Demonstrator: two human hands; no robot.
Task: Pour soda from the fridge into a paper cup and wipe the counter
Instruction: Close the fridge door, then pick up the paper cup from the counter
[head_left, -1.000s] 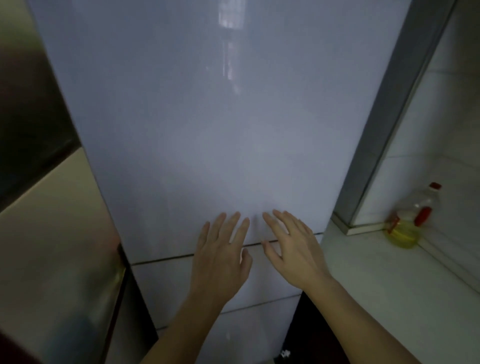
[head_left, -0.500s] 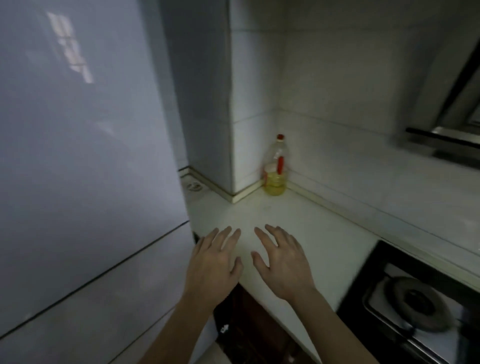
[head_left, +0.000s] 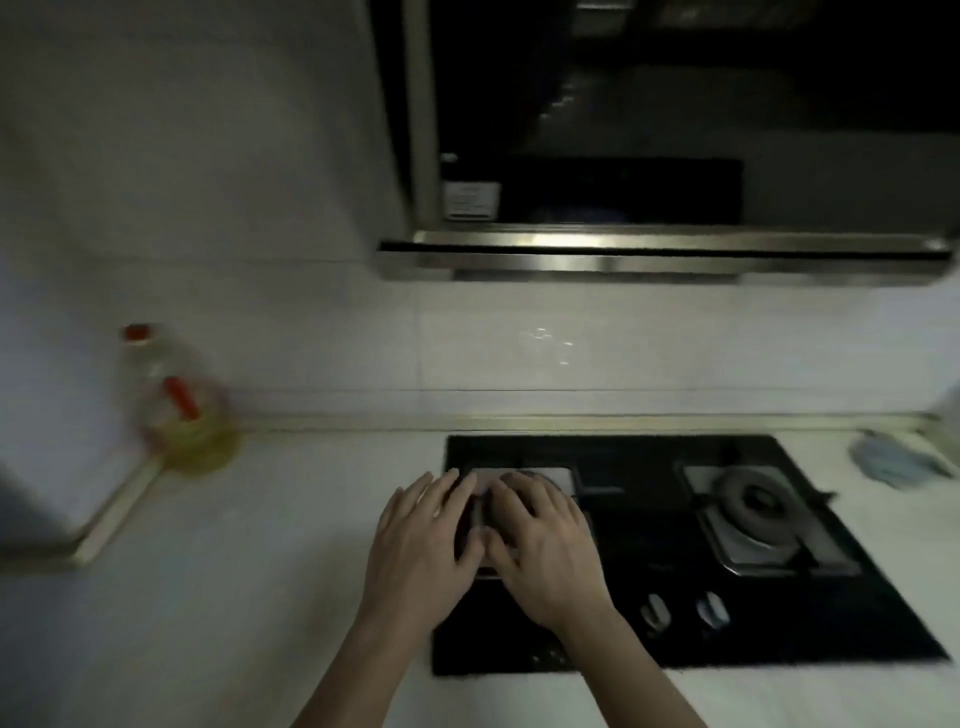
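White tabletop (head_left: 218, 571) runs beside a black hob (head_left: 649, 561); no soda or paper cup shows here. Left hand (head_left: 415, 545) and right hand (head_left: 540, 551) hover flat, fingers spread, holding nothing, over the near burner. Risk, I'd say: touching a hot burner. An oil bottle (head_left: 176, 405) stands in the corner, a bluish cloth (head_left: 893, 460) far right, range hood (head_left: 660, 208) above
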